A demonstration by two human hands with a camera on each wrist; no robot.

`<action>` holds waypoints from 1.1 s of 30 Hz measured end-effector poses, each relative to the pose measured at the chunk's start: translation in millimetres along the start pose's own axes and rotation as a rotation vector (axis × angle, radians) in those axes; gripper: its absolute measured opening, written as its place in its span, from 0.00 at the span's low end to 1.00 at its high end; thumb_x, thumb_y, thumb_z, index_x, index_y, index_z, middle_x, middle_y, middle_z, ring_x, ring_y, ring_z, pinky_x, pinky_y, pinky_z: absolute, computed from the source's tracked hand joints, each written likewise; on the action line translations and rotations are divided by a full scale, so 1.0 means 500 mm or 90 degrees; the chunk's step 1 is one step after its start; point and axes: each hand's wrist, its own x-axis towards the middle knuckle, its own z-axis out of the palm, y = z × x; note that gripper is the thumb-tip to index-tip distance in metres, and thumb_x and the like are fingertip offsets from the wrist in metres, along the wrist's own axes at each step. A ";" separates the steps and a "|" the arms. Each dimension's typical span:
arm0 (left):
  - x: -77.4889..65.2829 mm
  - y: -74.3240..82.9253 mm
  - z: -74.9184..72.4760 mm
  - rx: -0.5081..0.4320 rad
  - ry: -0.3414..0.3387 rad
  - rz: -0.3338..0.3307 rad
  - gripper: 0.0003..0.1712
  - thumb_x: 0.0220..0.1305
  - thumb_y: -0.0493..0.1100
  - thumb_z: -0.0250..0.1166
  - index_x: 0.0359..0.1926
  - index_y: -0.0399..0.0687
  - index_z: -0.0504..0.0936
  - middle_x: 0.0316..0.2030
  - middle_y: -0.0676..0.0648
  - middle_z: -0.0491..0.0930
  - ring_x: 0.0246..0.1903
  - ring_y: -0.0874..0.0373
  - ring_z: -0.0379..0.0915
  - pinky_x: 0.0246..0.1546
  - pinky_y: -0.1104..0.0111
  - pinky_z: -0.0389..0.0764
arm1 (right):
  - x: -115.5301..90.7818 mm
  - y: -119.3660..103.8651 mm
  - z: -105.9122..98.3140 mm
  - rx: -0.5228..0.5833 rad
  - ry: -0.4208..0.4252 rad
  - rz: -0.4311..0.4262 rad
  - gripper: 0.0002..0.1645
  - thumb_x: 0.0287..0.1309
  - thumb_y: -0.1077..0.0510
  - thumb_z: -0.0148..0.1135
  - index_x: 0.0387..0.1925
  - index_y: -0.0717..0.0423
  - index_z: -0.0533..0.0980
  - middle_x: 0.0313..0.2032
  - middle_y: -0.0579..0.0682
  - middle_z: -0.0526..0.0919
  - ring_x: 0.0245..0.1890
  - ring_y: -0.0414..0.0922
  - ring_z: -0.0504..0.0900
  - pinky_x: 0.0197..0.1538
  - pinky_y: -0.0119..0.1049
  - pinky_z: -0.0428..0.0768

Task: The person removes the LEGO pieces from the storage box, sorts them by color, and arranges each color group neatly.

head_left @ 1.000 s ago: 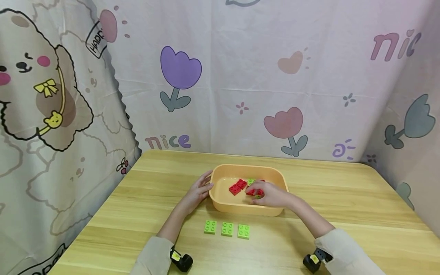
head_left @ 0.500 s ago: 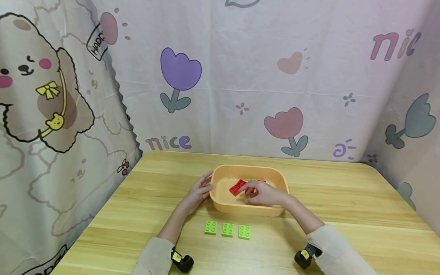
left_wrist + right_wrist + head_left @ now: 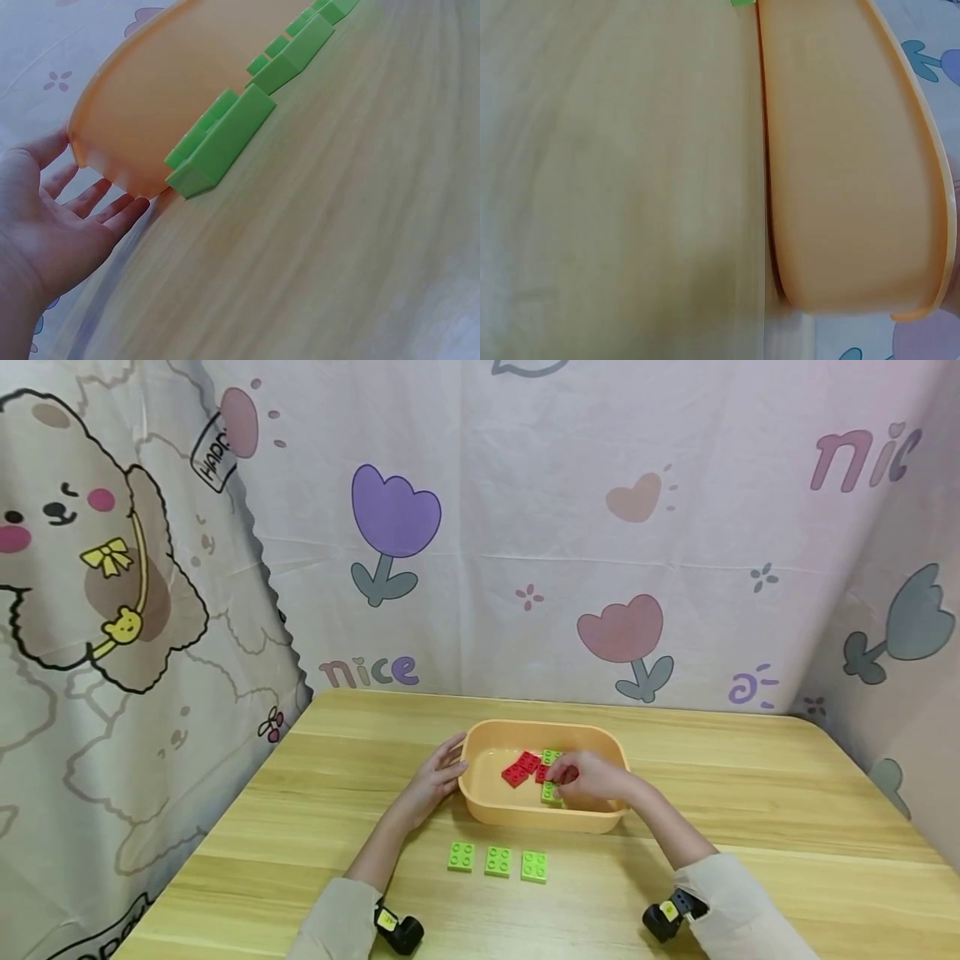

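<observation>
An orange plastic bin (image 3: 525, 817) stands on the table with red toy building bricks (image 3: 515, 775) and green toy building bricks (image 3: 550, 792) inside. My left hand (image 3: 431, 785) lies against the bin's left end; in the left wrist view its extended fingers (image 3: 90, 199) touch the outer wall and rim. My right hand (image 3: 592, 777) reaches over the front right into the bin, thumb and fingertips down among the bricks. Red shows between its fingers, but I cannot tell whether a brick is pinched. The right wrist view shows mostly the bin's outer wall (image 3: 855, 165), which hides that hand.
Three green bricks (image 3: 497, 862) lie in a spaced row on the wooden table (image 3: 360, 735), in front of the bin. A patterned cloth (image 3: 495, 527) hangs behind the table and along its sides. Black wrist cameras (image 3: 400, 933) sit at both sleeves.
My right hand moved left over the bricks, then back right, uncovering the front green brick in the bin. My left hand and the green row stay in place.
</observation>
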 end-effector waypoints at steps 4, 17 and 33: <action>0.002 0.001 -0.001 -0.003 -0.003 0.002 0.33 0.67 0.32 0.50 0.70 0.43 0.51 0.67 0.35 0.49 0.63 0.42 0.51 0.59 0.57 0.62 | 0.000 -0.004 0.001 -0.018 -0.008 0.023 0.11 0.47 0.64 0.67 0.36 0.58 0.79 0.29 0.46 0.77 0.29 0.42 0.73 0.32 0.33 0.75; 0.000 0.005 0.000 0.001 -0.003 0.000 0.33 0.67 0.33 0.51 0.70 0.43 0.50 0.67 0.34 0.48 0.63 0.42 0.51 0.59 0.57 0.62 | 0.005 -0.007 0.010 -0.097 -0.019 0.005 0.15 0.44 0.65 0.70 0.37 0.57 0.77 0.29 0.46 0.74 0.29 0.44 0.71 0.31 0.31 0.73; -0.002 0.004 0.004 0.009 0.000 0.002 0.33 0.67 0.33 0.50 0.70 0.42 0.50 0.66 0.34 0.48 0.64 0.41 0.49 0.59 0.56 0.62 | 0.002 -0.006 0.015 -0.083 -0.028 -0.009 0.16 0.45 0.67 0.69 0.38 0.56 0.77 0.29 0.48 0.74 0.32 0.48 0.72 0.33 0.33 0.74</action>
